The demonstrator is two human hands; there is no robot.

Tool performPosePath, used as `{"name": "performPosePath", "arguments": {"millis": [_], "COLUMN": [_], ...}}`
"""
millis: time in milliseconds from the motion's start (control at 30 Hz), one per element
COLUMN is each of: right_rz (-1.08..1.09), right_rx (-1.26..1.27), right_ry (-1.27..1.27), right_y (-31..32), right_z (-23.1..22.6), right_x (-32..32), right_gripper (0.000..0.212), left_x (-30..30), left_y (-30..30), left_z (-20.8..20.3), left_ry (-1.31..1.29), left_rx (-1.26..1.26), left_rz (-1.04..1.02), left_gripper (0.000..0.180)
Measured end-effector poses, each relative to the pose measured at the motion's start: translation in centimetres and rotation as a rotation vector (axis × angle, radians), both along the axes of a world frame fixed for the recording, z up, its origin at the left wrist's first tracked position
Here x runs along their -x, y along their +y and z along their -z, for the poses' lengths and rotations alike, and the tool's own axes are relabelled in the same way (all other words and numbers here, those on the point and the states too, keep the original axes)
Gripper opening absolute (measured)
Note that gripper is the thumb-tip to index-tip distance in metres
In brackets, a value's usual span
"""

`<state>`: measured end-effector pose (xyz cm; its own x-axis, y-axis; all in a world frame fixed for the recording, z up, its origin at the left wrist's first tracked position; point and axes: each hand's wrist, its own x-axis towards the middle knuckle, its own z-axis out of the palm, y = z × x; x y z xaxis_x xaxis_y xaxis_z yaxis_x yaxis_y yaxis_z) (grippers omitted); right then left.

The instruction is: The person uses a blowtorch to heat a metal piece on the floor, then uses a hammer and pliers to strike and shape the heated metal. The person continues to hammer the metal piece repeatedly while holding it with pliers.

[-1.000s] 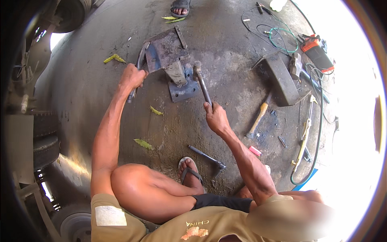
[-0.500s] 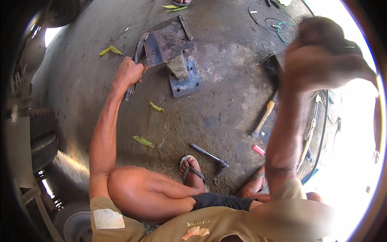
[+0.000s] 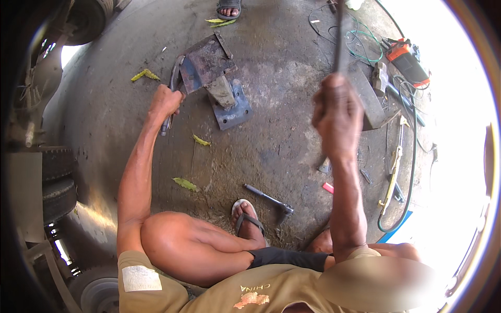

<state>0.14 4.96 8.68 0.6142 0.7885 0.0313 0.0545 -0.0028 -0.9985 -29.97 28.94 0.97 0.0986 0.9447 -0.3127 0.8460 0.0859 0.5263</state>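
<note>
My left hand is closed around a bent dark metal bar, whose upper part leans against a rusty bracket. Below the bracket sit a grey block and a bluish steel plate with holes. To the right, my right hand is raised in a fist around a long dark tool shaft. That shaft points away from me, blurred, and leaves the top of the picture, so its end is hidden. Under my right forearm shows the handle end of a hammer lying on the ground.
A ratchet wrench lies by my foot, a red piece to its right. Farther right are a cutting torch, hoses, a sledgehammer and an orange-black machine. Tyres stand at left. Another person's foot is at the top.
My right hand has come down and left from its high position at the right, still gripping the tool. My left hand keeps hold of the bent bar. The view has shifted slightly.
</note>
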Motion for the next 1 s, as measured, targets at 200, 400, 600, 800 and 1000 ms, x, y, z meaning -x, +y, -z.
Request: {"name": "performPosePath", "arguments": {"millis": [200,400,600,800,1000], "right_rz": [0.356,-0.376,-0.265,-0.032,0.077], "right_rx": [-0.843,0.396,0.574,0.068,-0.389], "right_ry": [0.182,-0.317,-0.267,-0.07,-0.146], "right_y": [5.4,2.8,2.2,2.7,9.6], "right_z": [-9.6,21.6,15.1,5.6,5.7], "right_x": [-12.2,6.4,4.3,0.3,1.4], "right_gripper": [0.045,0.046,0.047,0.048,0.034], "left_x": [-1.1,-1.5,0.1,0.0,0.0], "left_y": [-1.0,-1.2,-0.7,-0.7,-0.9], "left_z": [-0.7,-1.1,-1.1,-1.3,-1.0], "left_ry": [-0.021,0.098,0.097,-0.043,-0.092], "left_rx": [0.023,0.002,-0.029,0.033,0.054], "left_rz": [-0.023,0.003,-0.004,-0.014,-0.002], "left_gripper": [0.019,0.022,0.023,0.022,0.021]}}
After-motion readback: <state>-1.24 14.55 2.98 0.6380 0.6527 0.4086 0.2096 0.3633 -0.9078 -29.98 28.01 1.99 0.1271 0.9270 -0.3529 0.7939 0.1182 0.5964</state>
